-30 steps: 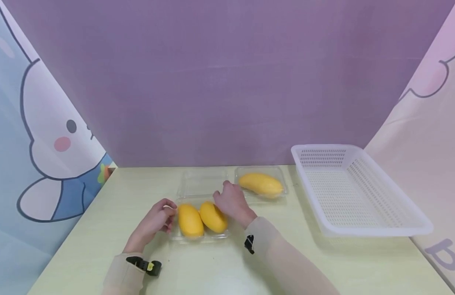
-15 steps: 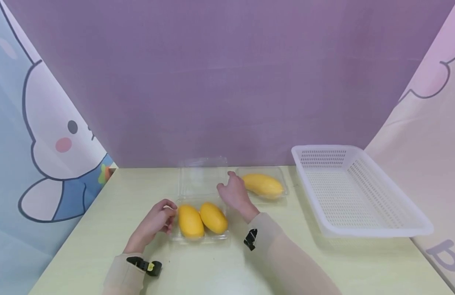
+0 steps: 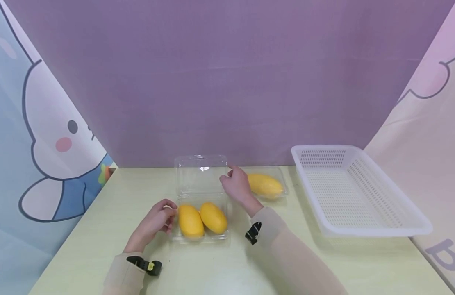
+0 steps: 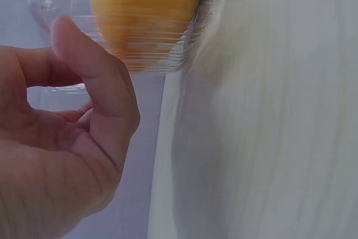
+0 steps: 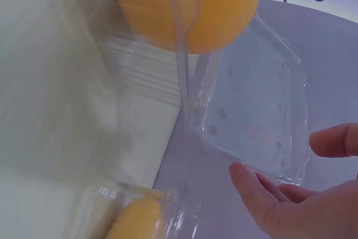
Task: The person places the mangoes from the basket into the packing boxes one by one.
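Two yellow mangoes, the left one [image 3: 190,221] and the right one [image 3: 214,218], lie side by side in a clear plastic clamshell box [image 3: 183,238]. Its transparent lid [image 3: 201,174] stands tilted up at the back. My right hand [image 3: 236,186] holds the lid's right edge between thumb and fingers; the right wrist view shows the fingertips [image 5: 239,173] at the lid's rim. At the box's left side, my left hand [image 3: 155,223] has loosely bent fingers; in the left wrist view a fingertip [image 4: 66,29] overlaps the box's clear wall.
Right behind my right hand, another clear box [image 3: 280,174] contains yellow fruit [image 3: 265,185], partly hidden by the hand. A white perforated basket [image 3: 312,205] stands at the right of the pale table [image 3: 220,270]. A purple backdrop [image 3: 227,82] rises at the table's far edge.
The lid has swung up from lying back on the table to a steeper tilt. My right hand has moved from near the right mango up and right along with it; the left hand stays put.
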`<state>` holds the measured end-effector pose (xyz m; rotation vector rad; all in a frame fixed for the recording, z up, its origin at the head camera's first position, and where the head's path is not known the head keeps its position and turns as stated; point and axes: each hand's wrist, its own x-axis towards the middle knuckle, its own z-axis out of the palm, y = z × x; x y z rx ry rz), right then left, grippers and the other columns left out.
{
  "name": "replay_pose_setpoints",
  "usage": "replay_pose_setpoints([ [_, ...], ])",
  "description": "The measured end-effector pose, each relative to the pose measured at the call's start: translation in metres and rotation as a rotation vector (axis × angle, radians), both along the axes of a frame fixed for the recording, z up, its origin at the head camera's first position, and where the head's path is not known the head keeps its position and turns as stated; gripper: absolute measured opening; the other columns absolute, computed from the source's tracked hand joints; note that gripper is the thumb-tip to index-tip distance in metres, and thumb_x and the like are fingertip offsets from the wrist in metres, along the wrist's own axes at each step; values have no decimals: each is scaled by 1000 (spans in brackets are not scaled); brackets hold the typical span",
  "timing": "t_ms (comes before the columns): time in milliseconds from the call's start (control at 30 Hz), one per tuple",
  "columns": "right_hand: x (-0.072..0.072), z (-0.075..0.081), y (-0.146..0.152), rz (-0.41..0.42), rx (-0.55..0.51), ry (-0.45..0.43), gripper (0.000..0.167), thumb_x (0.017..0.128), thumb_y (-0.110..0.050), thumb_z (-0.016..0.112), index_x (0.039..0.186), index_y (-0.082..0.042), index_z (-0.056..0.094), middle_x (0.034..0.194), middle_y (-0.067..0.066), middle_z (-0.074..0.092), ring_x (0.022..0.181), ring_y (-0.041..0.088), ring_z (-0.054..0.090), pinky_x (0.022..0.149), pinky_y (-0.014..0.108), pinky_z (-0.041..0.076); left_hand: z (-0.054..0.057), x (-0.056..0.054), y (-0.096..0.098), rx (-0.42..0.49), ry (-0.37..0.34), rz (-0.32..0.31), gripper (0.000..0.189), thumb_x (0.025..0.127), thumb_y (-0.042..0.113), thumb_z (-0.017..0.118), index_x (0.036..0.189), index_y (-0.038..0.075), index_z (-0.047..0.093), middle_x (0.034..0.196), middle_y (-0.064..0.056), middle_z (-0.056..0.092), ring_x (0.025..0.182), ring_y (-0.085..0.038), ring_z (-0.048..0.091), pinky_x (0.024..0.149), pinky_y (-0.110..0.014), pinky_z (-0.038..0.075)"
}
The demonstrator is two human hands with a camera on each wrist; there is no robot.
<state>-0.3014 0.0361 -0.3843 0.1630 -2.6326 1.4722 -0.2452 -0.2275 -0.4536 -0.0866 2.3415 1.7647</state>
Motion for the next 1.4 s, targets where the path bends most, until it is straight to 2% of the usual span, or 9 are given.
replay_pose_setpoints([
  [200, 3, 8, 4, 22, -54, 8, 54, 93, -12, 58, 145, 2, 49, 109, 12, 61, 91, 24, 58, 77, 36, 51, 0, -1, 1, 2, -12, 14, 20, 100, 9, 49, 117, -1, 49, 74, -11, 52, 56, -20, 50, 50, -31, 50],
  [367, 7, 14, 7, 16, -104, 11, 50, 94, -12, 58, 143, -2, 53, 112, 11, 63, 100, 25, 61, 85, 39, 53, 1, 0, 2, 4, -12, 15, 22, 101, 9, 49, 119, -2, 49, 74, -10, 52, 58, -20, 50, 51, -31, 50],
  [633, 14, 19, 14, 22, -149, 42, 35, 97, -14, 60, 130, -4, 62, 113, 11, 67, 107, 27, 62, 94, 42, 52, -1, 0, 1, 6, 2, 9, 25, 102, 10, 47, 124, -3, 48, 79, -9, 52, 62, -20, 50, 53, -31, 51],
  [767, 19, 21, 17, 34, -172, 47, 30, 98, -16, 59, 125, -2, 65, 115, 12, 67, 108, 27, 61, 95, 42, 51, -1, 0, 1, 7, 7, 13, 25, 103, 11, 47, 124, -3, 48, 81, -9, 51, 63, -20, 50, 53, -31, 51],
  [933, 25, 22, 22, 62, -221, 44, 27, 101, -18, 58, 118, 0, 67, 111, 13, 68, 101, 26, 63, 90, 40, 55, -1, 0, 2, 11, 12, 15, 27, 103, 12, 50, 126, -3, 48, 82, -10, 52, 64, -20, 51, 54, -31, 51],
  [1167, 35, 19, 27, 80, -332, -34, 26, 103, -21, 56, 103, 2, 69, 96, 12, 67, 92, 26, 63, 91, 46, 56, -1, -1, 1, 29, 7, 18, 27, 103, 12, 51, 125, -3, 49, 83, -10, 52, 64, -19, 51, 55, -31, 52],
  [1300, 41, 17, 29, 84, -344, -83, 27, 103, -21, 58, 99, 3, 69, 94, 11, 68, 88, 24, 63, 89, 44, 57, -2, -1, 0, 43, -3, 20, 28, 103, 13, 52, 125, -3, 49, 84, -10, 53, 63, -18, 52, 55, -30, 52],
  [1400, 46, 14, 31, 87, -338, -111, 24, 101, -18, 60, 96, 4, 68, 91, 11, 66, 88, 28, 63, 87, 42, 58, -3, -2, 0, 52, -8, 22, 28, 102, 13, 52, 125, -3, 49, 84, -10, 54, 63, -18, 52, 54, -30, 52],
])
